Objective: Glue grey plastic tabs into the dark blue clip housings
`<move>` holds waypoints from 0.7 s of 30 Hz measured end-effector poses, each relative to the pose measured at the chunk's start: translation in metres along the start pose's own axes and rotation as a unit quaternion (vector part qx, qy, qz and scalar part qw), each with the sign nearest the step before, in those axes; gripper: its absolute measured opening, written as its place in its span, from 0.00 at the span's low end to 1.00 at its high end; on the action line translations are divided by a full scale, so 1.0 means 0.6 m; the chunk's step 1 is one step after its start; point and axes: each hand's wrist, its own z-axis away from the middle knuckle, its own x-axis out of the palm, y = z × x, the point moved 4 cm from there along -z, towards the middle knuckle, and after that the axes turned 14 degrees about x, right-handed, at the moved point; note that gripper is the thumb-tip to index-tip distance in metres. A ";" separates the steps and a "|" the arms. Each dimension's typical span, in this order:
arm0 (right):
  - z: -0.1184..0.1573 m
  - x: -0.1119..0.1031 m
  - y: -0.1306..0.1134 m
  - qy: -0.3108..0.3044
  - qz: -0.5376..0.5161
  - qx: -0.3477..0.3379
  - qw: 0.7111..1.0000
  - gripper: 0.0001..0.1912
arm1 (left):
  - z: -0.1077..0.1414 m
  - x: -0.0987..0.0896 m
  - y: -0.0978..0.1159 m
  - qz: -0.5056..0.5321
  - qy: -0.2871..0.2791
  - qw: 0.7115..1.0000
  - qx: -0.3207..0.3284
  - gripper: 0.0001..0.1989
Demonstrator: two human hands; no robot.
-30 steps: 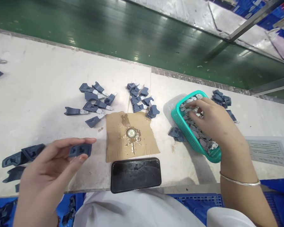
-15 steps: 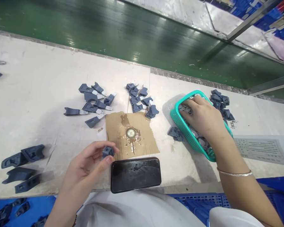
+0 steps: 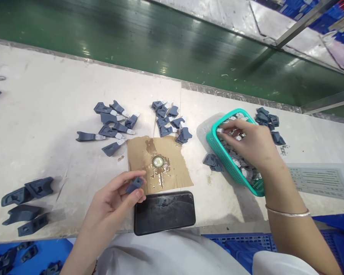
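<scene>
In my left hand (image 3: 114,198) a dark blue-grey plastic part (image 3: 134,185) is held between thumb and fingers, a small square opening facing up. It hovers by the lower left corner of a brown cardboard piece (image 3: 177,172), near a black phone (image 3: 164,214). My right hand (image 3: 249,143) is over a green basket (image 3: 229,164) filled with small light grey pieces (image 3: 237,162). Thumb and forefinger pinch one small light grey piece (image 3: 219,130) near the basket's left rim. On the cardboard lies a small round disc (image 3: 158,161) amid wet spots.
Blue-grey parts with pale tabs lie in a left group (image 3: 109,130) and a middle group (image 3: 170,118). Plain ones lie at the left (image 3: 27,206), beside the basket (image 3: 213,162) and behind it (image 3: 268,120). A green conveyor belt (image 3: 103,42) runs along the back.
My right hand has lifted slightly and drawn back from the pieces, now pinching a small light grey one. My left hand has shifted a little right and tilted the blue-grey part.
</scene>
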 end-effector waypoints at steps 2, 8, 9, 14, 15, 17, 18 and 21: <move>0.012 -0.010 -0.004 0.021 -0.082 0.027 0.996 0.10 | -0.001 0.005 0.001 -0.004 -0.005 1.000 -0.002 0.09; 0.053 -0.018 -0.063 0.049 -0.286 -0.020 0.957 0.08 | -0.006 0.010 -0.007 -0.016 -0.041 0.999 0.008 0.12; 0.058 -0.015 -0.076 0.039 -0.311 -0.029 0.949 0.09 | -0.007 0.010 -0.010 -0.018 -0.045 0.999 0.014 0.13; 0.068 0.029 -0.139 -0.106 -0.379 -0.055 0.917 0.10 | -0.014 0.008 -0.031 -0.047 -0.064 0.994 0.069 0.12; 0.069 0.038 -0.151 -0.127 -0.380 -0.067 0.914 0.10 | -0.015 0.007 -0.034 -0.051 -0.063 0.994 0.077 0.12; 0.070 0.053 -0.171 -0.140 -0.370 -0.094 0.913 0.08 | -0.016 0.007 -0.038 -0.059 -0.059 0.992 0.092 0.10; 0.071 0.059 -0.179 -0.140 -0.363 -0.108 0.915 0.08 | -0.017 0.008 -0.039 -0.064 -0.057 0.991 0.100 0.09; 0.077 0.074 -0.197 -0.135 -0.344 -0.138 0.919 0.09 | -0.017 0.013 -0.036 -0.073 -0.054 0.988 0.125 0.08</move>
